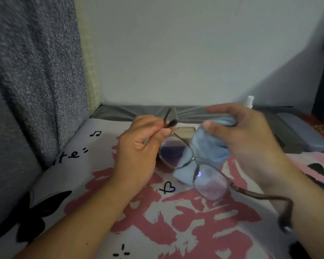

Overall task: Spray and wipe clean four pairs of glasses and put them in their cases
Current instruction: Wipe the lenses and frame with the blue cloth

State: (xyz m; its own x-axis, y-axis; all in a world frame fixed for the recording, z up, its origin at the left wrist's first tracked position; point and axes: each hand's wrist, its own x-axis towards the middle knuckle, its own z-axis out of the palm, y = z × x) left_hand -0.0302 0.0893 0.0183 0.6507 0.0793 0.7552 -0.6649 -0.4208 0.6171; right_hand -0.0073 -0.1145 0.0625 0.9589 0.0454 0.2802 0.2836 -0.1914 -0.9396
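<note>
Wipe step underway, looks like. Glasses [193, 165] held up over bed cover [157, 221]. Left hand [138, 144] grip pinching frame corner near hinge. Right hand [243, 135] grip bunched round blue cloth [211, 146], just behind glasses' lenses. Grey case [303, 133] right of glasses, spray bottle [249, 101] behind. Next probably: rub each lens, fold arms, case it.

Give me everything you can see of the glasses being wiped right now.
The glasses have a thin dark frame with large squarish clear lenses showing purple glare. They are held tilted above the patterned sheet, temples unfolded. The left hand pinches one temple near its hinge; the right hand holds a light blue cloth behind the lenses. Motion blurs finer detail.
</note>
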